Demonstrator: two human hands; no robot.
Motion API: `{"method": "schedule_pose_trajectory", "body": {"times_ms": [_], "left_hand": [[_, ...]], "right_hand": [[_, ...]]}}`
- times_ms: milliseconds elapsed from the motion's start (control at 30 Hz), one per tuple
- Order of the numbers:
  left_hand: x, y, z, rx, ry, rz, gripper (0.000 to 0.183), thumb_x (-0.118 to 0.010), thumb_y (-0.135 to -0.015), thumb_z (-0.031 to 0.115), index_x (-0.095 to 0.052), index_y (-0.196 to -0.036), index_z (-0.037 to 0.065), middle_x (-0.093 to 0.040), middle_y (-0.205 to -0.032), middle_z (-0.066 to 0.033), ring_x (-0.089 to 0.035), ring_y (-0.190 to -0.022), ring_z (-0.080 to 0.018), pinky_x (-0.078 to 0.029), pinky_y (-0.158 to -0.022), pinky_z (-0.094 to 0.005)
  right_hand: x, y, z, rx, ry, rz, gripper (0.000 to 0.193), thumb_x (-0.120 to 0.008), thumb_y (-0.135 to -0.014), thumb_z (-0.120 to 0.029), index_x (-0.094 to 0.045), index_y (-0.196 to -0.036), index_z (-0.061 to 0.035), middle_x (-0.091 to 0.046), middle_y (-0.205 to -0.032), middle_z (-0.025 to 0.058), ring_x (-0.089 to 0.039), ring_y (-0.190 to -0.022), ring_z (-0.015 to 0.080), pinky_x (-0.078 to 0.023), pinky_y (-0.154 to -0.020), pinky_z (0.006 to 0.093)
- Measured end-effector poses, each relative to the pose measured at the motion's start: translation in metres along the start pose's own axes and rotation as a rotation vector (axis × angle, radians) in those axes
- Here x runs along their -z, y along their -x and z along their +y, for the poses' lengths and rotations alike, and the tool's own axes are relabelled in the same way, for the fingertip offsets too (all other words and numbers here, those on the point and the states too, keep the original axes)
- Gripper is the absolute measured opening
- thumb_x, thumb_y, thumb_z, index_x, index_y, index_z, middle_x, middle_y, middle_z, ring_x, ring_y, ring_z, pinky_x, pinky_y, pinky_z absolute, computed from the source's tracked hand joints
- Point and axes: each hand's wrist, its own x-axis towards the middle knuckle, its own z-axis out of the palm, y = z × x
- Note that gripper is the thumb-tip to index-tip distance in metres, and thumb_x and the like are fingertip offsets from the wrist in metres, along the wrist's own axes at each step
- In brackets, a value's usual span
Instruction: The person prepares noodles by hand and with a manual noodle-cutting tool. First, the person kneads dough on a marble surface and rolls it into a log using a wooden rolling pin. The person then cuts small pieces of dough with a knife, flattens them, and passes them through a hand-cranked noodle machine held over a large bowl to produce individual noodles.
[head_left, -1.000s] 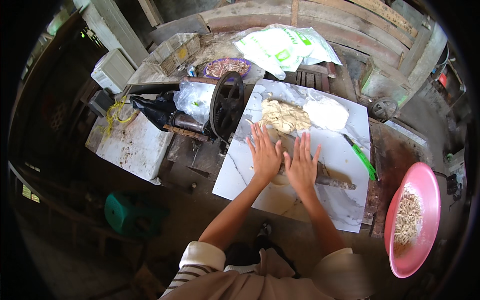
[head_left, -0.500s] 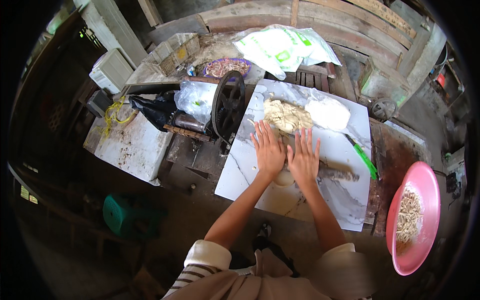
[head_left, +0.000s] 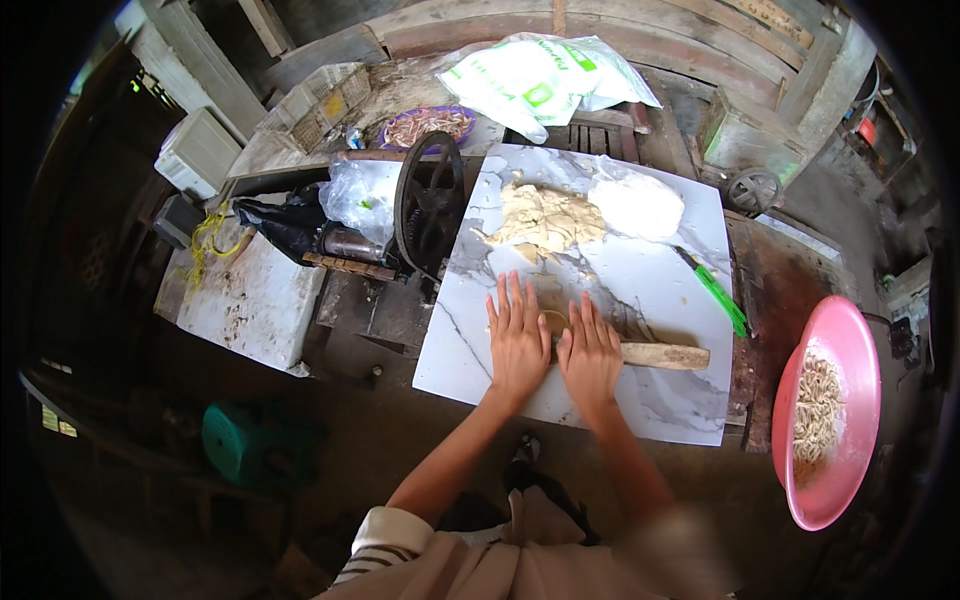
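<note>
My left hand [head_left: 518,345] lies flat, fingers stretched forward, on the near part of a white marble-patterned board [head_left: 460,330]. Beside it my right hand [head_left: 592,350] also lies flat with its fingers out. Both palms seem to press on a wooden rolling stick [head_left: 668,355], whose right end sticks out past my right hand; the rest is covered. A thin piece of dough [head_left: 554,320] shows between my hands, partly hidden. Farther off sit a lump of pale dough [head_left: 545,218] and a clear bag of white flour-like stuff [head_left: 640,203]. A green-handled knife [head_left: 718,297] lies at the right.
Left of the board stands a machine with a dark wheel [head_left: 431,200]. A pink basin [head_left: 858,400] with dough strips is at the right. Behind are a white-green sack [head_left: 540,80], a purple-rimmed basket [head_left: 425,127] and a crate [head_left: 318,105]. A green stool [head_left: 225,440] stands low left.
Both hands have drawn back toward me, away from the dough lump, and the rolling stick has come nearer with them. My view has shifted slightly.
</note>
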Motion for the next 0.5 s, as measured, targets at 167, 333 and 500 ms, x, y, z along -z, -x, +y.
{"method": "schedule_pose_trajectory", "body": {"times_ms": [167, 333, 500], "left_hand": [[-0.017, -0.053, -0.003, 0.046, -0.089, 0.068, 0.054, -0.041, -0.087, 0.018, -0.032, -0.131, -0.010, -0.024, -0.142, -0.0247, -0.015, -0.136, -0.0352, -0.008, -0.108, -0.0532], [-0.017, -0.038, -0.002, 0.045, -0.117, 0.039, 0.055, -0.041, -0.088, 0.018, -0.027, -0.133, -0.010, -0.020, -0.143, -0.0256, -0.015, -0.136, -0.0369, -0.008, -0.107, -0.0541], [0.002, 0.015, 0.010, 0.003, -0.002, -0.037, 0.054, -0.039, -0.090, 0.017, -0.024, -0.135, -0.010, -0.018, -0.144, -0.0263, -0.012, -0.136, -0.0378, -0.007, -0.107, -0.0553]], "right_hand": [[-0.023, -0.045, 0.013, 0.008, 0.024, 0.039, 0.031, -0.042, -0.088, -0.018, -0.063, -0.103, 0.0004, -0.057, -0.119, 0.0158, -0.050, -0.117, 0.0262, -0.040, -0.096, 0.0360], [-0.022, -0.035, 0.014, 0.060, 0.062, 0.095, 0.031, -0.043, -0.087, -0.018, -0.063, -0.101, 0.0020, -0.057, -0.118, 0.0162, -0.047, -0.119, 0.0266, -0.035, -0.101, 0.0381], [0.008, 0.012, -0.002, 0.032, -0.011, 0.003, 0.038, -0.045, -0.087, -0.017, -0.052, -0.119, 0.0021, -0.045, -0.132, 0.0154, -0.044, -0.122, 0.0267, -0.033, -0.102, 0.0385]]}}
